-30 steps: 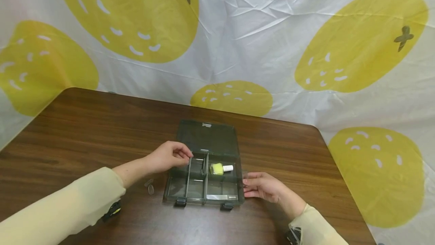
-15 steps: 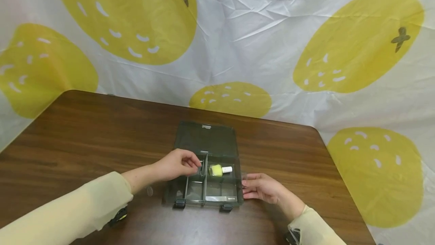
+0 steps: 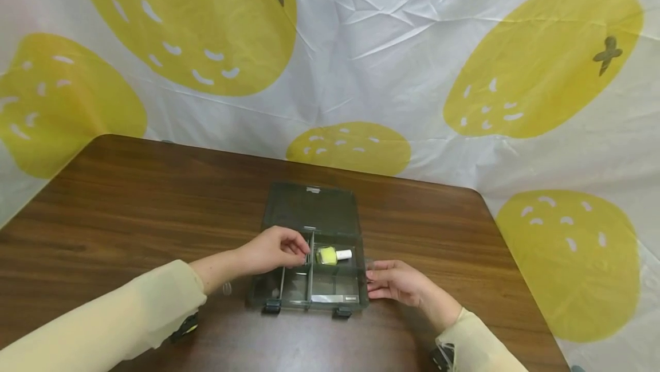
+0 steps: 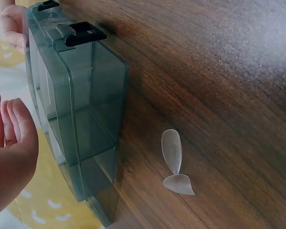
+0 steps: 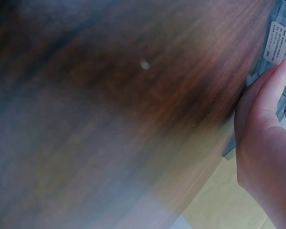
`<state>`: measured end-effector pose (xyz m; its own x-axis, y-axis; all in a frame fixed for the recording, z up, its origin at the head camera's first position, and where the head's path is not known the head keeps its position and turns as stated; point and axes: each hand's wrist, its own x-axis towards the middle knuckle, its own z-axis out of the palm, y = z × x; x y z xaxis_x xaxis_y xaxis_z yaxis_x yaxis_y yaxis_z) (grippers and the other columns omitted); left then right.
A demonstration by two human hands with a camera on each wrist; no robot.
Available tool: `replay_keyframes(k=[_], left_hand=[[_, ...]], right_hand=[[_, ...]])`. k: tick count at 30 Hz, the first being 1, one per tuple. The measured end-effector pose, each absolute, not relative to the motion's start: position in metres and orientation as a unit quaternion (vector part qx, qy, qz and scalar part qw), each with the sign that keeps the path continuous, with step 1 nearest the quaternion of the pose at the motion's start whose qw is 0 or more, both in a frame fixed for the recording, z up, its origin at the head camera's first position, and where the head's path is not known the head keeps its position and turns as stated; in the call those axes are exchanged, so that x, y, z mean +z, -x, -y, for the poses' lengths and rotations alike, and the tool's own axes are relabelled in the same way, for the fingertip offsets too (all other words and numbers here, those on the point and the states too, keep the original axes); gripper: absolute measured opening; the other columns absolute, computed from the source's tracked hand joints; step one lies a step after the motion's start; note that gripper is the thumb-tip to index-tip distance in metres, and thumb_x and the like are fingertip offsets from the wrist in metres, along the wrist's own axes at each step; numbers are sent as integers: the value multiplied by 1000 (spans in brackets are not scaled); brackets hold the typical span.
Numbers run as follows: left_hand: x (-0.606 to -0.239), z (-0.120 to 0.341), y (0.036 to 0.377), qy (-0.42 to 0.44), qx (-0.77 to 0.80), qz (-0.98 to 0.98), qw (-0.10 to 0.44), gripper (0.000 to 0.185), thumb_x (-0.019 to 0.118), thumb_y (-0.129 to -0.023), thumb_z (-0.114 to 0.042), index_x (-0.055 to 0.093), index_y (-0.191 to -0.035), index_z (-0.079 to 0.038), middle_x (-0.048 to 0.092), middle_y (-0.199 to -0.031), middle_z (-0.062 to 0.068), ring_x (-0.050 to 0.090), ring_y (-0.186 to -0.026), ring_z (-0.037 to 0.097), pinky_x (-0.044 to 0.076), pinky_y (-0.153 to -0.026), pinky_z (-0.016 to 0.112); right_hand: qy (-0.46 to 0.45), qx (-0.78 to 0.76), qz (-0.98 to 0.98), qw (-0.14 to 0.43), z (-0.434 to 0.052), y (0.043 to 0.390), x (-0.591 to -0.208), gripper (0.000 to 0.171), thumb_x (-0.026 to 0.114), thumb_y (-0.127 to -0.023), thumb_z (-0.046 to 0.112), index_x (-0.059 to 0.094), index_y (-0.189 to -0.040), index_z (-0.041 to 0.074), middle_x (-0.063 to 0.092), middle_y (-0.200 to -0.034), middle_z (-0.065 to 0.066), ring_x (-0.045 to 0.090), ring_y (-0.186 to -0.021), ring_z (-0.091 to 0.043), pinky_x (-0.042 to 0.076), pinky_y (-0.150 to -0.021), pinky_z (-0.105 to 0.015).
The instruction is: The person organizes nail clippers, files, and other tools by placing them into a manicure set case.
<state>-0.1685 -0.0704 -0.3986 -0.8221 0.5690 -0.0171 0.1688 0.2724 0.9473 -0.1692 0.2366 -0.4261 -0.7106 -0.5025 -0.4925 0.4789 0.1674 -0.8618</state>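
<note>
My left hand (image 3: 270, 250) is over the back-left part of the dark clear storage box (image 3: 335, 284), fingers bent toward the thumb beside a divider; whether it holds anything is hidden. Along the box's right side, my right hand (image 3: 399, 284) grips the wall. In the right wrist view one finger lies on its printed label (image 5: 280, 43). A bottle of yellow nail polish (image 3: 327, 255) with a white cap lies in the back-right compartment. At the front right sits a flat silver strip (image 3: 327, 298). Two clear nail-shaped pieces (image 4: 172, 148) lie left of the box.
The box's hinged lid (image 3: 309, 208) lies folded back, away from me. Two black latches (image 3: 271, 306) stick out at the front. A brown wooden table (image 3: 170, 188) carries everything, and a patterned white curtain (image 3: 356, 79) hangs behind it.
My left hand has moved right and slightly down, from the box's left edge to over the compartment with thin metal pieces, which it now mostly covers. The right hand stays in place.
</note>
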Motion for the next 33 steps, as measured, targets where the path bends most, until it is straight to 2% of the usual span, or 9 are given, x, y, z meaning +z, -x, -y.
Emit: replay_keyframes(k=[9, 17, 26, 33], left_hand=[[-399, 79, 170, -232, 551, -784, 164, 21, 64, -81, -4, 63, -98, 9, 67, -88, 13, 59, -76, 6, 51, -71, 20], [-400, 103, 169, -204, 565, -784, 156, 23, 64, -84, -7, 62, -100, 10, 64, -82, 7, 55, -67, 7, 49, -63, 22], [-410, 140, 163, -185, 544, -805, 146, 25, 68, -83, -11, 63, -100, 7, 64, -85, 6, 58, -76, 10, 49, -70, 21], [-427, 165, 159, -207, 529, -810, 143, 25, 72, -79, -10, 65, -96, 7, 69, -87, 12, 60, -78, 2, 51, -72, 20]], right_hand=[[8, -646, -662, 380, -235, 169, -424, 17, 48, -94, 3, 53, -109, -2, 66, -83, 2, 64, -77, -10, 55, -75, -25], [5, -644, -664, 380, -236, 168, -424, 18, 49, -94, 4, 53, -110, -3, 65, -83, 1, 63, -77, -10, 55, -75, -25], [5, -643, -664, 382, -235, 168, -424, 18, 49, -94, 4, 53, -110, -3, 65, -83, 1, 64, -78, -10, 55, -76, -25], [3, -638, -667, 384, -235, 170, -424, 20, 49, -94, 5, 51, -113, -3, 65, -84, 1, 64, -79, -10, 55, -76, -25]])
